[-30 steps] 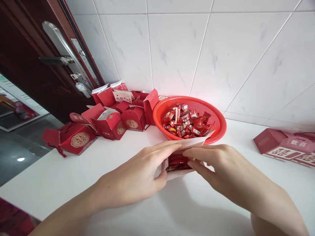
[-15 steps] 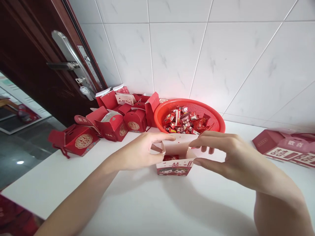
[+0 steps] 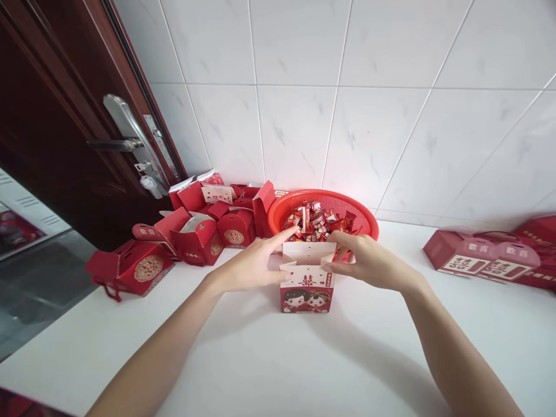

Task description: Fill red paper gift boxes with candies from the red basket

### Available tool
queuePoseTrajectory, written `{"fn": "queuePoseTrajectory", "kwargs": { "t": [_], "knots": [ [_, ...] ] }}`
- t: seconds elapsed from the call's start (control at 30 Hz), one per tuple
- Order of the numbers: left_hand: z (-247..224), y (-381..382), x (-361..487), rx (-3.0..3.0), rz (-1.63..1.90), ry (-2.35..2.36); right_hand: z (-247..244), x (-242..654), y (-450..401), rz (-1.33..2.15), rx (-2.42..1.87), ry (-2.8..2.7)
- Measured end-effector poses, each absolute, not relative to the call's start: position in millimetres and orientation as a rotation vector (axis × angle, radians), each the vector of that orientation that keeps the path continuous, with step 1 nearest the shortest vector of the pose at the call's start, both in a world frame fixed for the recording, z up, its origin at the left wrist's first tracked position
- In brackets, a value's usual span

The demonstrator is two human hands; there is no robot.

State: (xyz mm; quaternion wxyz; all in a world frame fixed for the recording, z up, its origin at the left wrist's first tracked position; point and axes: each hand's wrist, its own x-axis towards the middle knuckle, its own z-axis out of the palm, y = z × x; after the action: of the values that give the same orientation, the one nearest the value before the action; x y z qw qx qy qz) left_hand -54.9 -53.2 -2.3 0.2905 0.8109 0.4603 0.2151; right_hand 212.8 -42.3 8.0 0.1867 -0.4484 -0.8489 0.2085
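The double-happiness gift box [image 3: 306, 298] stands assembled, top unclosed, on the white tabletop [image 3: 243, 359], near side of the red colander [image 3: 374, 230]. The left hand [image 3: 252, 263] spreads its fingers at the left edge; the right hand [image 3: 371, 259] curls rightward, grip unclear.

Bright, soft light throws faint shadows on the table [image 3: 269, 365]; edges look stretched.

White-tiled wall [image 3: 299, 139], apparently grey floor [image 3: 47, 275]
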Motion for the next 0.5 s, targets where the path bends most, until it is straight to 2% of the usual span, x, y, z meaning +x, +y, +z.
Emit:
{"fn": "queuePoseTrajectory", "kwargs": {
  "t": [0.17, 0.33, 0.5],
  "knots": [
    [-12.1, -44.9, -47.0, 2.067, 0.719, 1.144, -17.8, 215.0, -50.3, 0.697, -1.062, -2.255],
    [-21.4, -41.6, -38.2, 1.935, 0.82, 1.045, -40.2, 216.0, -64.4, 0.604, -1.032, -2.016],
    [-33.4, -42.4, -25.1, 1.876, 0.921, 0.964, -58.4, 223.2, -69.0, 0.713, -0.999, -1.731]
  ]
}}
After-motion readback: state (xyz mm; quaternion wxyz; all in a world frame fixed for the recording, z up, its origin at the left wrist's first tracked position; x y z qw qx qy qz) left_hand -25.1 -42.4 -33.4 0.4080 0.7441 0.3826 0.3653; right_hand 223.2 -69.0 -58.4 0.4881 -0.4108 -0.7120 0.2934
